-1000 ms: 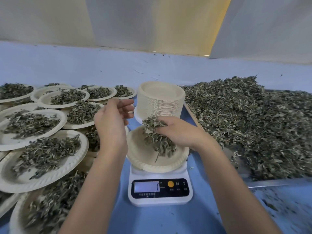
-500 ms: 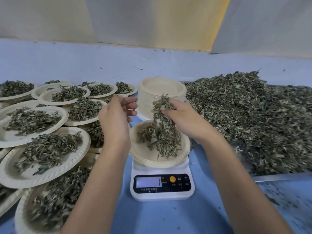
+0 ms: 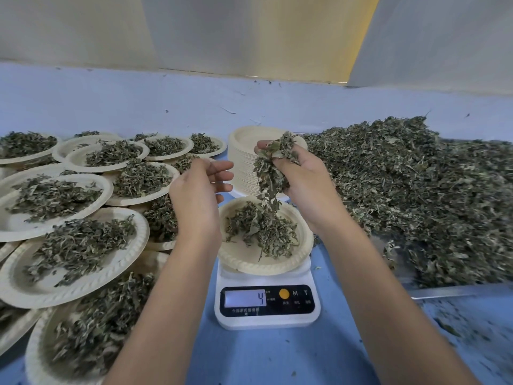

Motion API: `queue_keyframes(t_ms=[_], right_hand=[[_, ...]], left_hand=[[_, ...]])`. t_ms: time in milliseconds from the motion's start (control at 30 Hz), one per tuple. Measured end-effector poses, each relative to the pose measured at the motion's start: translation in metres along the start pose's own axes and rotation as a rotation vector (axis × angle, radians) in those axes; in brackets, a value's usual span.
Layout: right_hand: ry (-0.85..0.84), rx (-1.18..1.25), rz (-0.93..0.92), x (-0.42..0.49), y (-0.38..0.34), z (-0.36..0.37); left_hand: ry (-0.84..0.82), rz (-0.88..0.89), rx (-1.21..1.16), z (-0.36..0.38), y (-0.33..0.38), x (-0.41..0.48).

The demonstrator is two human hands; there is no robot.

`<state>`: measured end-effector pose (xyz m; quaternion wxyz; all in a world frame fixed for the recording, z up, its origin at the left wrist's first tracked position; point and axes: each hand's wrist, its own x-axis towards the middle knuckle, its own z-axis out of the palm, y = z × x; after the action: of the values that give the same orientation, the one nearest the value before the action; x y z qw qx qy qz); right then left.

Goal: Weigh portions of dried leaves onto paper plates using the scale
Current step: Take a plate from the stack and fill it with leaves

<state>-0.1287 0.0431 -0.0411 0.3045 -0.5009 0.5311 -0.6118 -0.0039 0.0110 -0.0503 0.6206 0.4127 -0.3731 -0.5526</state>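
A white digital scale (image 3: 267, 304) stands on the blue table, its display reading 4. A paper plate (image 3: 244, 262) sits on it with a small heap of dried leaves (image 3: 263, 232). My right hand (image 3: 302, 184) hovers above the plate's far edge and grips a bunch of dried leaves (image 3: 273, 168) that trails down to the heap. My left hand (image 3: 200, 195) is held up just left of the plate, fingers loosely extended toward the right, holding nothing.
Several leaf-filled paper plates (image 3: 69, 245) overlap across the left side. A stack of unused plates (image 3: 244, 162) stands behind the scale. A large pile of dried leaves (image 3: 416, 190) lies on a metal tray (image 3: 458, 292) at the right. A blue wall ledge runs behind.
My right hand has risen from the plate with its bunch, leaving leaves heaped on the plate. My left hand lifted slightly and stayed beside the plate.
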Motion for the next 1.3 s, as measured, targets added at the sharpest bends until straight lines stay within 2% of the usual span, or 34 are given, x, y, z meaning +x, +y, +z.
queue_keyframes(t_ms=[267,633,867,1100,1300], right_hand=[[-0.013,0.006,-0.009,-0.001,-0.001,0.001],[-0.018,-0.106,-0.008,-0.001,0.002,-0.001],[-0.108,-0.167,-0.023,0.000,0.010,-0.002],[0.003,-0.222,-0.054,-0.005,0.009,0.005],[-0.034,-0.186,-0.043,-0.005,0.006,0.004]], left_hand=[[0.000,-0.009,-0.008,-0.001,0.000,0.001],[-0.004,-0.001,0.001,-0.001,-0.001,0.001],[-0.021,0.018,0.016,0.000,0.002,-0.002],[-0.048,0.043,-0.005,0.000,0.008,-0.004],[-0.053,0.049,-0.003,0.000,0.010,-0.004]])
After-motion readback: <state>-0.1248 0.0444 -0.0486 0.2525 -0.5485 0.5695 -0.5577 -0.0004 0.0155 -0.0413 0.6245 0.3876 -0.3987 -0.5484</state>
